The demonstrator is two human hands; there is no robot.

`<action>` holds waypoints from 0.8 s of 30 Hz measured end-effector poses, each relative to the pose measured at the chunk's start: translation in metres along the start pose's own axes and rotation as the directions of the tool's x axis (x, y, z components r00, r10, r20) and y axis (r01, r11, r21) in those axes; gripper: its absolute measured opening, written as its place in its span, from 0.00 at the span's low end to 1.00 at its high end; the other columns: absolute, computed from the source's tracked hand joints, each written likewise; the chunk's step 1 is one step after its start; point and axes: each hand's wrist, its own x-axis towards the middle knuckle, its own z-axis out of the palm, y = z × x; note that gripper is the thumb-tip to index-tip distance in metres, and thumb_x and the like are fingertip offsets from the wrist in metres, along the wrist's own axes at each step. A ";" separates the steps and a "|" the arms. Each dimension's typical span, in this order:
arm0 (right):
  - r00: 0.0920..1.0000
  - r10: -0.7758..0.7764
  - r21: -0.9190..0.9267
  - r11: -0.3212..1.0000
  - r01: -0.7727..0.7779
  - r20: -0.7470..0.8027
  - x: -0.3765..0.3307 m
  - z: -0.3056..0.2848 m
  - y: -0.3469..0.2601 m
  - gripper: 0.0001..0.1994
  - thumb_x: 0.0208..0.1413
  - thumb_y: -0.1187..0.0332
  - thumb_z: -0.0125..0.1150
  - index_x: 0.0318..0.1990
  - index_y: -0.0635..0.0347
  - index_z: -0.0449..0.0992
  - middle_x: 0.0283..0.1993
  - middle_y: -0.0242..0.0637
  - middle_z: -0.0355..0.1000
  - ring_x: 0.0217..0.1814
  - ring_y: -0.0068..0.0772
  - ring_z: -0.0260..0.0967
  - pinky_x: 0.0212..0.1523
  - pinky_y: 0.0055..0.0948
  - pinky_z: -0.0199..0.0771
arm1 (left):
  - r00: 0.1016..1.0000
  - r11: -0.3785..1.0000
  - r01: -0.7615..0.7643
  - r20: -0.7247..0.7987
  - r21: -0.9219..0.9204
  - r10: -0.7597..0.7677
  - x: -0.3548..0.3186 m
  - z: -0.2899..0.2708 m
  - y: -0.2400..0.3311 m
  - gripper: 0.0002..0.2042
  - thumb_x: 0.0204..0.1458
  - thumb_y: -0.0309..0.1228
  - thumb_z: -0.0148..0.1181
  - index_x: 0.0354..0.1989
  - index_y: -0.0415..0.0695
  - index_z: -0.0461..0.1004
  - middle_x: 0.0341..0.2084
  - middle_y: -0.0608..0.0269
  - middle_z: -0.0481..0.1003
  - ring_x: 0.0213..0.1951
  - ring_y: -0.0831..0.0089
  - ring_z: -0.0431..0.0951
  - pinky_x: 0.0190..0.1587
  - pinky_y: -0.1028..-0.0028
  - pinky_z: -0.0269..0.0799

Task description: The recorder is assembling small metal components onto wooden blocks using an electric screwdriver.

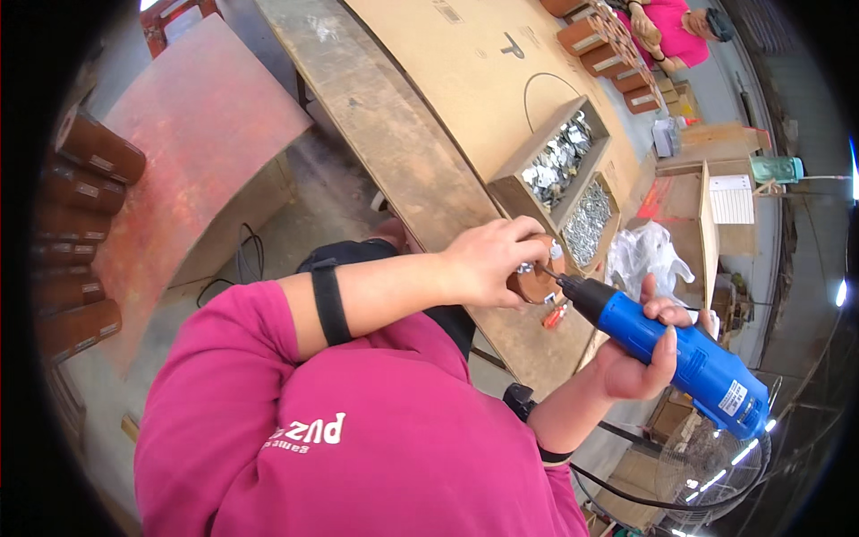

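My left hand (490, 261) is closed around a short reddish-brown round piece (537, 285) at the near edge of the workbench. Small metal fittings show on its upper end, and my fingers cover part of it. In my right hand (640, 358) is a blue electric screwdriver (673, 345) with a black nose, tilted down to the left. Its thin bit reaches the end of the round piece, beside my left fingertips; whether it sits in a screw is too small to tell. A small red-handled tool (555, 316) lies just beyond the piece.
A wooden tray (510, 177) of metal plates and screws stands beyond my left hand. Near it lies a clear plastic bag (649, 259). Brown cylinders (98, 148) line a reddish table at left. A co-worker (676, 31) stands behind more cylinders. A black cord (644, 503) trails at lower right.
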 end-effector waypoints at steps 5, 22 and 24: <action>1.000 0.009 -0.007 1.000 -0.009 0.006 0.003 0.003 0.002 0.26 0.41 0.71 0.48 0.51 0.63 0.50 0.28 0.42 0.63 0.29 0.34 0.64 0.46 0.51 0.64 | 1.000 1.000 -0.003 0.007 -0.008 0.003 0.004 0.003 -0.001 0.26 0.22 0.30 0.69 0.35 0.52 0.66 0.45 0.61 0.61 0.44 0.59 0.66 0.43 0.66 0.64; 0.997 0.061 -0.004 0.998 -0.061 0.038 0.006 -0.001 0.003 0.25 0.42 0.71 0.48 0.51 0.64 0.51 0.28 0.41 0.63 0.29 0.34 0.64 0.47 0.53 0.63 | 1.000 1.000 -0.023 -0.016 0.020 0.023 0.005 0.008 -0.004 0.25 0.21 0.30 0.69 0.34 0.50 0.65 0.44 0.61 0.61 0.42 0.58 0.65 0.42 0.66 0.64; 0.989 0.089 0.007 0.996 -0.090 0.115 0.007 -0.002 0.003 0.22 0.43 0.72 0.46 0.49 0.62 0.53 0.29 0.39 0.63 0.33 0.33 0.63 0.52 0.52 0.57 | 1.000 1.000 -0.012 -0.005 0.018 0.012 0.005 0.008 -0.003 0.25 0.21 0.30 0.69 0.34 0.50 0.66 0.44 0.60 0.61 0.42 0.58 0.65 0.42 0.66 0.64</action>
